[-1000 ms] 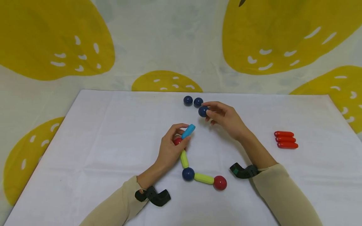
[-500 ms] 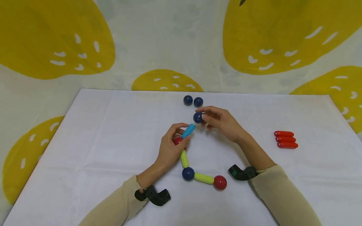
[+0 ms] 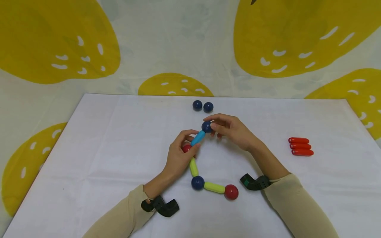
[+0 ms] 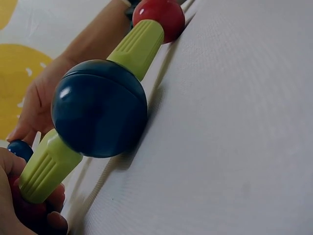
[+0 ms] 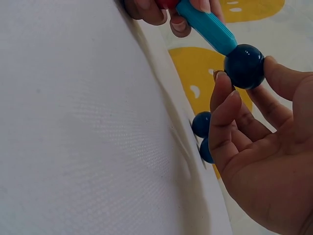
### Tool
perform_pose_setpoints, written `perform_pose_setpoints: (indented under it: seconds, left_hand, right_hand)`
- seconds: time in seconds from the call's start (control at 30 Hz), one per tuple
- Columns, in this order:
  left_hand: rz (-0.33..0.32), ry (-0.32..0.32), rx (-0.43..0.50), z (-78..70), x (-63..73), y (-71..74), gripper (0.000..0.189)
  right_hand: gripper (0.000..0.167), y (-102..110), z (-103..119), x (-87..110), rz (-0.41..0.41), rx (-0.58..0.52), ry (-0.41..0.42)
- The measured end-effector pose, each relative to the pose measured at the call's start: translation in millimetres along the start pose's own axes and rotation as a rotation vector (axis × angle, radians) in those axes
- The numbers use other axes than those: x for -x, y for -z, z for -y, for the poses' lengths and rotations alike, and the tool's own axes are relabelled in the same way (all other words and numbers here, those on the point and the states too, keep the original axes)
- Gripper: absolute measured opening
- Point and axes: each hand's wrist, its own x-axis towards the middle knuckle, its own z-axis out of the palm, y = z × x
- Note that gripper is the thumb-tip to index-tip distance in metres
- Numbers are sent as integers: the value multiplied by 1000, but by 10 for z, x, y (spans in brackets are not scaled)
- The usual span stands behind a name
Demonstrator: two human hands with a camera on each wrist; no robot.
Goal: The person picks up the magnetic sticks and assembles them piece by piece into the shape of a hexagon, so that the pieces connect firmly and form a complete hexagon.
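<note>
My left hand [image 3: 178, 155] grips a red ball [image 3: 186, 148] together with the light blue rod [image 3: 197, 138] that sticks out of it. Between thumb and fingers, my right hand [image 3: 235, 129] pinches a dark blue ball [image 5: 244, 66], which meets the rod's free end. From the red ball a lime green rod [image 3: 193, 167] runs to another dark blue ball [image 4: 99, 108]. A second lime green rod [image 3: 214, 187] joins that ball to a red ball [image 3: 231, 192] at the chain's near right end. The left fingers partly hide the held red ball.
Two loose dark blue balls [image 3: 197, 105] lie near the far edge of the white-covered table [image 3: 119, 132]. Several red rods [image 3: 300, 146] lie side by side at the right. A fabric backdrop [image 3: 178, 39] with yellow shapes hangs behind the table.
My right hand has brought its dark blue ball left and nearer, away from the two loose balls, until it touches the light blue rod's end. The left hand has stayed in place.
</note>
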Motion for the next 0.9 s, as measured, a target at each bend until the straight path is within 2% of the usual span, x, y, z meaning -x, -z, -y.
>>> perform_pose_setpoints:
  seconds: [0.17,0.23,0.3,0.53,0.7,0.9]
  left_hand:
    - [-6,3,-37,-209,34,-7,36]
    - [-9,-6,-50,-212,34,-5,36]
    - [-10,-17,-48,-169,27,-3,37]
    - [3,-19,17,117,-13,15,40]
    - [18,-41,52,148,-9,22,41]
    - [22,-36,61,126,-9,24,43]
  right_hand:
    - [31,-8,-3,-1,5,-8,-2]
    - [31,-11,-1,-1,9,-15,-2]
    - [31,-14,3,-2,12,-25,-3]
    - [31,-47,10,-11,34,-55,6]
    - [31,-61,-2,-9,57,-75,9]
    - [31,-70,-34,-14,75,-88,29]
